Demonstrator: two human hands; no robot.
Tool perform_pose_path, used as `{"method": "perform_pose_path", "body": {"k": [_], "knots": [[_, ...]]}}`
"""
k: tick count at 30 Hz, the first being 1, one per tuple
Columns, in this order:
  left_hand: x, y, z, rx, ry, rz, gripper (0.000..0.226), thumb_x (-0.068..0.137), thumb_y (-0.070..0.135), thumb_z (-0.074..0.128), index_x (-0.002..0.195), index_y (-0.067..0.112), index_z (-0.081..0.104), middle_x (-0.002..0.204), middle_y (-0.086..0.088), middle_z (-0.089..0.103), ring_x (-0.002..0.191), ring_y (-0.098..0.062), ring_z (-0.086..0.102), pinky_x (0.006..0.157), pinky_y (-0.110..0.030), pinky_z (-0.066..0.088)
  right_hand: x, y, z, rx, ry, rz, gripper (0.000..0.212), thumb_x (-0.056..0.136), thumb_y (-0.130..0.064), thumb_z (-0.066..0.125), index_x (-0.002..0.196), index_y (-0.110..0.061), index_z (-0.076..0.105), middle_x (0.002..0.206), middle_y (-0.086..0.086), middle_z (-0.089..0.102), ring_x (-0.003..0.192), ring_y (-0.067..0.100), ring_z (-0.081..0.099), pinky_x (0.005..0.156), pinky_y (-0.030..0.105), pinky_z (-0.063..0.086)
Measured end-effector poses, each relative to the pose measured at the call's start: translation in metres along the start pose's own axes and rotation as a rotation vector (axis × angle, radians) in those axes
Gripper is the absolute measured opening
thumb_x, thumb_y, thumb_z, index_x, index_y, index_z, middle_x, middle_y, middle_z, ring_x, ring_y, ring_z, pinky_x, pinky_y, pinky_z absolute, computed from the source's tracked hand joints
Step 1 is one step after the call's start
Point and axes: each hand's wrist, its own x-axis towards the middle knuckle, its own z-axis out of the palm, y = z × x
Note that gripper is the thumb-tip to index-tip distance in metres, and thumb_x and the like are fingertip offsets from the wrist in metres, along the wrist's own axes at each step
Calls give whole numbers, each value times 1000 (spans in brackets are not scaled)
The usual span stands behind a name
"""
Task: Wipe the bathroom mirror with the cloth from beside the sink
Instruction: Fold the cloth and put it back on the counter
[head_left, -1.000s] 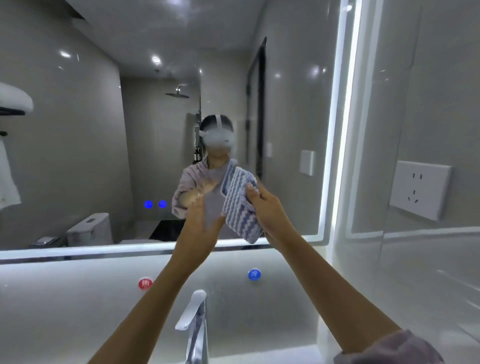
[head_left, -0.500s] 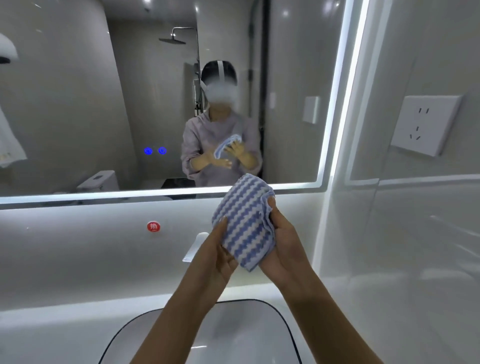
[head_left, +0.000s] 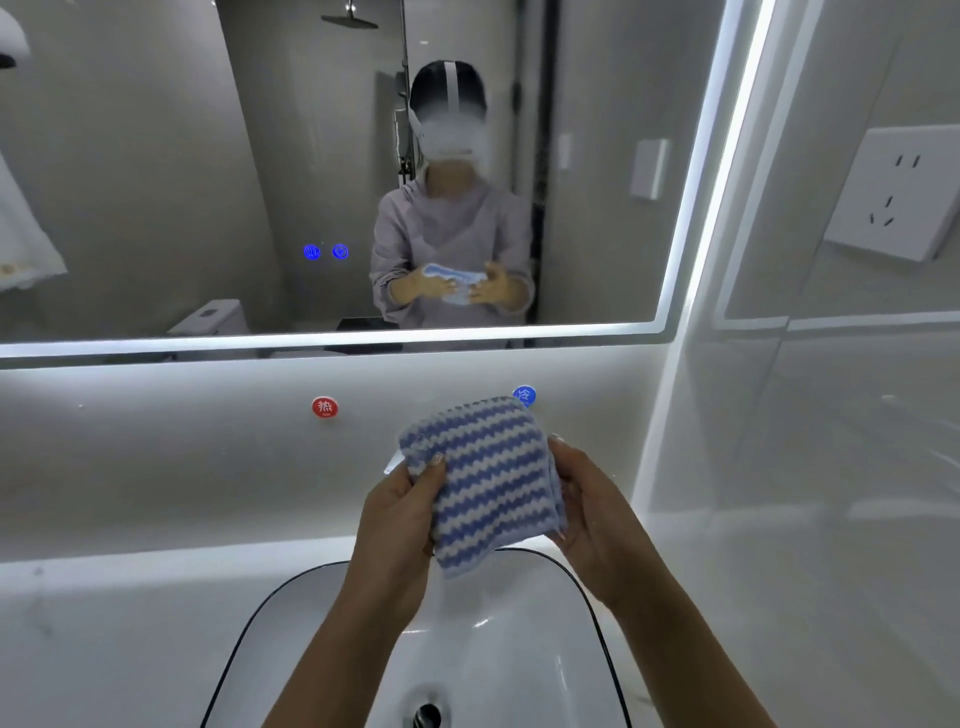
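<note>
A folded cloth (head_left: 491, 478) with blue and white zigzag stripes hangs between both my hands, above the sink and well below the mirror. My left hand (head_left: 397, 525) pinches its left edge with the thumb on top. My right hand (head_left: 592, 519) cups its right edge. The mirror (head_left: 182, 182) with a lit rim fills the upper left and shows a person holding the same cloth. The tap is almost wholly hidden behind the cloth.
A white sink (head_left: 493, 649) with a dark rim and a drain (head_left: 427, 716) lies below my hands. Red (head_left: 325, 407) and blue (head_left: 523, 395) round labels sit on the wall under the mirror. A wall socket (head_left: 901, 200) is at the right. Two blue touch buttons (head_left: 325, 252) glow in the mirror.
My hands came down from the mirror with the cloth to above the sink. My left hand, free a second ago, now grips the cloth's left edge. The view tilted downward.
</note>
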Motion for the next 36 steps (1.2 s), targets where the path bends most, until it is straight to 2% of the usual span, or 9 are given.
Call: {"method": "perform_pose_path", "body": {"k": [3,6,9,15,19,25,28,33,36], "knots": [[0,4,-13,10,-64,-37,22,85,26,56,102,14,64,87,-3,76,76,-18,73,56,-23,56,-1,2,0,-133,-25,50,36,94,-32,50,114,-4,63,111,19,69,105,37,64,99,52,47],[-1,5,-24,52,-92,-50,30,78,32,57,100,14,65,87,-3,76,76,-18,73,56,-22,55,-1,10,4,-246,-62,39,46,78,-37,64,112,-6,64,105,14,72,98,34,68,91,49,53],[-2,7,-34,80,-86,-52,36,73,36,59,99,11,65,87,-4,76,75,-18,73,56,-22,55,-1,17,7,-291,-95,30,50,70,-35,70,112,-7,64,103,12,73,96,31,69,88,45,56],[-3,10,-57,29,-93,-123,23,85,26,54,96,9,64,81,-4,76,70,-17,73,54,-21,55,-3,28,8,-100,-164,67,45,75,-23,67,114,-2,62,109,19,69,96,31,68,78,36,59],[-4,9,-60,42,-121,-134,26,86,28,53,102,10,62,84,-6,76,73,-20,73,55,-23,56,-3,35,16,27,-136,99,43,83,-30,57,113,-1,63,106,21,70,87,29,71,68,33,59],[-6,6,-57,-2,-122,-149,36,78,33,59,109,17,64,99,-9,74,86,-28,72,60,-31,58,-3,38,19,-56,-85,155,51,76,-28,65,116,4,60,110,22,68,100,36,66,87,43,56],[-5,3,-53,14,-159,-196,35,79,36,58,108,17,64,98,-6,75,86,-25,72,60,-28,57,-1,38,14,-56,-27,110,46,73,-28,66,108,1,63,103,18,71,92,33,69,81,41,59],[0,-10,-37,226,-168,-212,47,65,34,72,104,8,67,89,-8,76,81,-23,73,60,-23,56,2,34,-14,-16,20,78,42,76,-27,66,108,0,64,100,17,72,88,32,71,70,36,60],[4,-26,-19,244,-126,-193,42,68,30,72,103,7,68,88,-9,76,79,-24,73,60,-25,57,2,30,-38,-28,56,75,42,76,-27,67,110,-1,65,103,18,71,93,34,69,77,41,59]]}}
